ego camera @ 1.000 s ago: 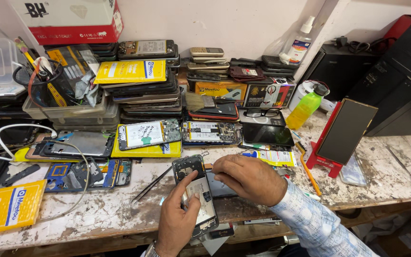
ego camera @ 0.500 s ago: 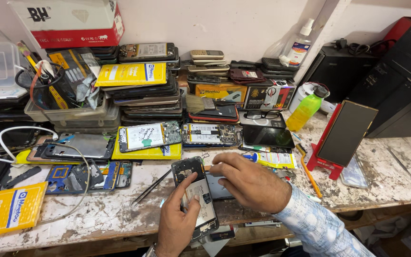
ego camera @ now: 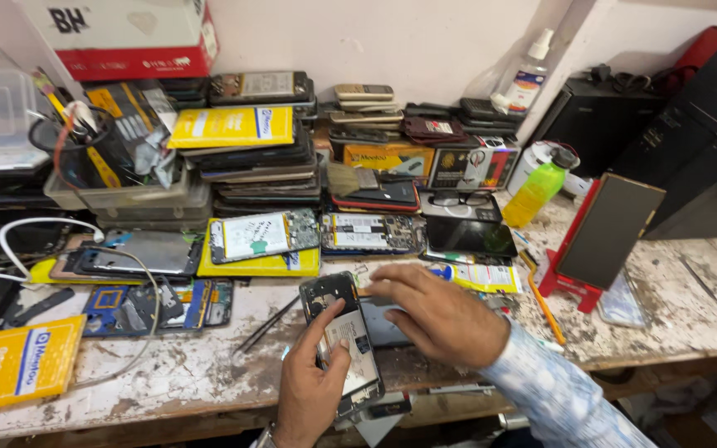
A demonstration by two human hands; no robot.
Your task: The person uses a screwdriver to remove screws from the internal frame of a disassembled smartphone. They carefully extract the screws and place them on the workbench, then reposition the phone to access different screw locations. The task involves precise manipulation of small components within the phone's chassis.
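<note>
I see my left hand (ego camera: 313,390) wrapped around an opened smartphone with its back cover off (ego camera: 343,344), the fingers curled behind it and the thumb pressed on the pale battery face — a firm, closed hold. The phone stands tilted above the front edge of the paint-flecked wooden workbench (ego camera: 184,377), its black camera end pointing away from me. My right hand (ego camera: 437,319) hovers palm down just to the right of the phone, fingers spread and reaching toward its upper edge; I cannot tell whether the fingertips touch it or hold anything, since the hand hides what lies under it. A light blue patterned sleeve (ego camera: 562,398) covers that forearm.

A thin pair of dark metal tweezers (ego camera: 267,325) lies on the bench just left of the phone. Further left sits a blue-and-black dismantled phone frame (ego camera: 155,305), and near the bench's left edge a flat yellow box (ego camera: 17,365). Behind the phone, two more opened handsets (ego camera: 317,234) lie side by side with their batteries showing, one resting on a yellow packet. A yellow-green plastic bottle (ego camera: 535,187) stands to the right, near a dark phone propped on a red stand (ego camera: 603,236). Stacks of old phones (ego camera: 259,158) line the wall — well apart from my hands.
</note>
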